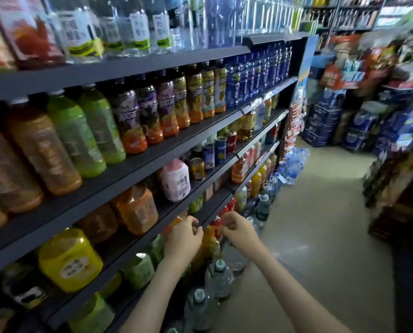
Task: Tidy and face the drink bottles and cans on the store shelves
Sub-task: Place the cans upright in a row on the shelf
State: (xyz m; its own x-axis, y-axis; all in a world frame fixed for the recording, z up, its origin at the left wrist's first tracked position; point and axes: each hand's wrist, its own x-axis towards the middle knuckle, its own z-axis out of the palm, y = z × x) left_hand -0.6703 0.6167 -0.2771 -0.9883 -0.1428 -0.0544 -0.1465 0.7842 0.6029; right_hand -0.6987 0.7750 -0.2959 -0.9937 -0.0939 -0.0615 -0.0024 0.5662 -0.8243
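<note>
Left hand (183,233): low down at the shelf edge, fingers curled around the top of an orange bottle (176,221). It looks like a grab, but the picture is blurry.
Right hand (236,227): just to the right of the left hand, fingers bent at the red-capped bottles (218,222). I cannot tell if it holds one.
Shelves (152,164): dark, running from near left to far right, full of drinks.
Cans (209,156): further along, on a middle shelf.
Pink jug (176,180): near the cans, to their left.
Water jugs (218,277): on the floor, below the hands.
</note>
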